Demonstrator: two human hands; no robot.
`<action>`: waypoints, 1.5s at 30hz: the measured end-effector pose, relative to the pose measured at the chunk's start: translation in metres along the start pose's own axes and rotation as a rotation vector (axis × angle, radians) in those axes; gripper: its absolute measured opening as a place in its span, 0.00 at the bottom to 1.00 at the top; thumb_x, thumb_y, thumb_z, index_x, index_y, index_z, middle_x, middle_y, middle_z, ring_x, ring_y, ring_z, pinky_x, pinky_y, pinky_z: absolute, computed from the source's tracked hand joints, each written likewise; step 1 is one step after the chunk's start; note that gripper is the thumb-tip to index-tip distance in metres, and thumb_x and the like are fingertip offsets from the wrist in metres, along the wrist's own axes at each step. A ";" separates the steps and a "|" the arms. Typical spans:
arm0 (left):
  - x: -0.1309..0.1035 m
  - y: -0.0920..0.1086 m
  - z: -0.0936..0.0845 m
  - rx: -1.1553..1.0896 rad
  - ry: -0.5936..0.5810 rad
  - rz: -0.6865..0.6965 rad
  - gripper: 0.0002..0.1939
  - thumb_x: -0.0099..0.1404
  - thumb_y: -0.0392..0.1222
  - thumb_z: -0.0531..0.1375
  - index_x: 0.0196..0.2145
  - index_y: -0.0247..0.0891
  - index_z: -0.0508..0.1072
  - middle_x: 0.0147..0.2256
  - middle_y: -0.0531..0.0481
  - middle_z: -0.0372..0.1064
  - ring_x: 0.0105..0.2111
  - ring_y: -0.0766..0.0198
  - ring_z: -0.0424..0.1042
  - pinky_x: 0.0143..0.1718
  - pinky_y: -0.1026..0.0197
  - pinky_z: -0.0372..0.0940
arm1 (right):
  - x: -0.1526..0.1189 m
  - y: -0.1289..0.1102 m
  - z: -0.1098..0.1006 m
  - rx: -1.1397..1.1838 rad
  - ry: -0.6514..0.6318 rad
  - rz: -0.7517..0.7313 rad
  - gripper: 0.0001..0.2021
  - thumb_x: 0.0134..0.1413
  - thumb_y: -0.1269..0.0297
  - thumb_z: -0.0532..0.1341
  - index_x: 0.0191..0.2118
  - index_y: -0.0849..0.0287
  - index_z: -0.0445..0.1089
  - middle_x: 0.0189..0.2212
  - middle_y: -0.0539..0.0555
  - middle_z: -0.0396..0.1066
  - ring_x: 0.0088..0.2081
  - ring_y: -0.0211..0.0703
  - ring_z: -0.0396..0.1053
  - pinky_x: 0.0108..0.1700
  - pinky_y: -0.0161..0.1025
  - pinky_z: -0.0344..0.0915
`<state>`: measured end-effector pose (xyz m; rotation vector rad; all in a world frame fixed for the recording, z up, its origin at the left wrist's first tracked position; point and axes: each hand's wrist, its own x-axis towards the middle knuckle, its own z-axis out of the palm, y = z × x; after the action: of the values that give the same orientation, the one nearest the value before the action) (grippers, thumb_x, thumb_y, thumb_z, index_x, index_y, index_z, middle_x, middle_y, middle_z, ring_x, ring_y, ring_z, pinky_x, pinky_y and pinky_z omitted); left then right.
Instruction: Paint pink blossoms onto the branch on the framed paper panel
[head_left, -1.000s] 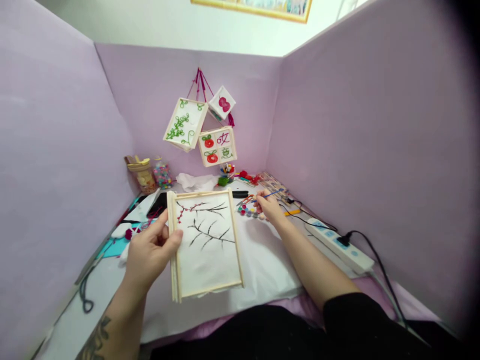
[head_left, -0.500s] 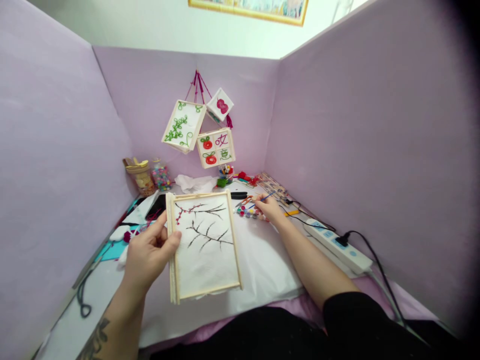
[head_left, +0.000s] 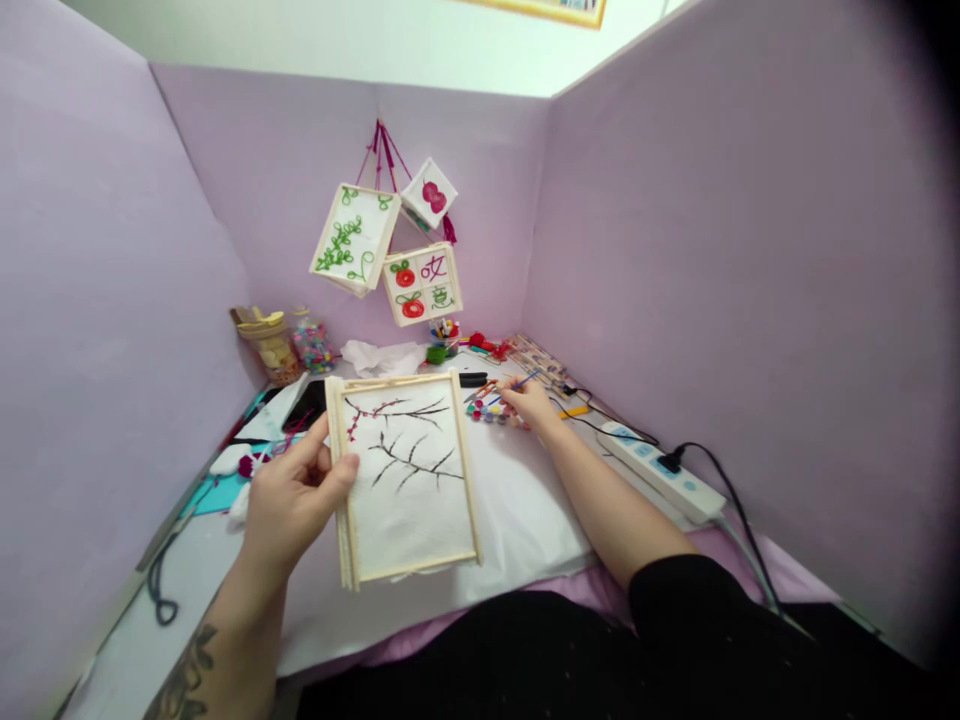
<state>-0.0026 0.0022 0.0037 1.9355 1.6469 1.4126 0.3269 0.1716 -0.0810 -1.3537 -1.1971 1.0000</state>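
My left hand [head_left: 300, 490] grips the left edge of a wood-framed panel [head_left: 409, 530], thumb on its front and fingers behind. Its white face carries painted dark branches, the upper one dotted with small red blossoms. Farther off to the right, my right hand [head_left: 529, 402] is closed on a thin blue paintbrush [head_left: 525, 381]. The brush's lower end is over a strip of small paint pots [head_left: 487, 412] in several colours; whether the tip touches paint is too small to tell.
Decorated framed panels [head_left: 356, 240] hang on the back partition. A jar of coloured beads [head_left: 313, 342] and a container of wooden sticks [head_left: 274, 345] stand at the back left. A white power strip [head_left: 664, 470] with black cables lies right of my forearm. Black-handled pliers [head_left: 472, 380] lie beyond the paints.
The whole view has shifted slightly, so things sit a little higher and farther left. Both hands keep their holds, the right one still over the paint pots.
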 end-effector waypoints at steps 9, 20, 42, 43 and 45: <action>-0.001 0.004 0.000 0.001 0.002 -0.012 0.35 0.62 0.53 0.61 0.64 0.36 0.69 0.21 0.61 0.53 0.20 0.69 0.55 0.20 0.67 0.55 | 0.003 0.002 0.002 -0.015 0.000 0.011 0.06 0.46 0.69 0.63 0.28 0.56 0.63 0.19 0.47 0.69 0.16 0.33 0.62 0.17 0.29 0.56; 0.000 0.004 -0.001 0.028 0.002 0.010 0.35 0.61 0.53 0.61 0.63 0.35 0.70 0.20 0.61 0.54 0.19 0.69 0.56 0.20 0.67 0.56 | 0.005 0.003 -0.002 -0.031 0.008 -0.001 0.08 0.46 0.65 0.66 0.28 0.56 0.64 0.20 0.49 0.71 0.17 0.34 0.64 0.16 0.28 0.56; -0.001 0.001 -0.001 -0.009 -0.017 -0.010 0.35 0.61 0.51 0.61 0.64 0.35 0.69 0.21 0.60 0.54 0.20 0.69 0.55 0.20 0.67 0.55 | 0.008 0.005 -0.006 -0.206 0.120 -0.176 0.11 0.52 0.56 0.62 0.29 0.59 0.70 0.22 0.52 0.73 0.21 0.37 0.66 0.22 0.32 0.60; 0.000 0.000 -0.001 -0.006 -0.017 -0.010 0.35 0.61 0.52 0.61 0.63 0.35 0.69 0.21 0.60 0.54 0.20 0.69 0.56 0.20 0.67 0.55 | 0.007 0.006 -0.006 -0.229 0.136 -0.196 0.11 0.52 0.55 0.62 0.29 0.58 0.70 0.22 0.52 0.74 0.21 0.38 0.67 0.23 0.33 0.60; 0.000 0.000 -0.001 -0.001 -0.014 -0.013 0.35 0.61 0.52 0.61 0.63 0.36 0.70 0.20 0.60 0.54 0.20 0.69 0.56 0.20 0.67 0.55 | 0.006 0.006 -0.004 -0.280 0.162 -0.243 0.12 0.53 0.53 0.61 0.30 0.58 0.70 0.23 0.51 0.73 0.23 0.39 0.68 0.25 0.34 0.61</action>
<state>-0.0029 0.0020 0.0045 1.9262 1.6487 1.3920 0.3330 0.1771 -0.0857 -1.4328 -1.3748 0.5549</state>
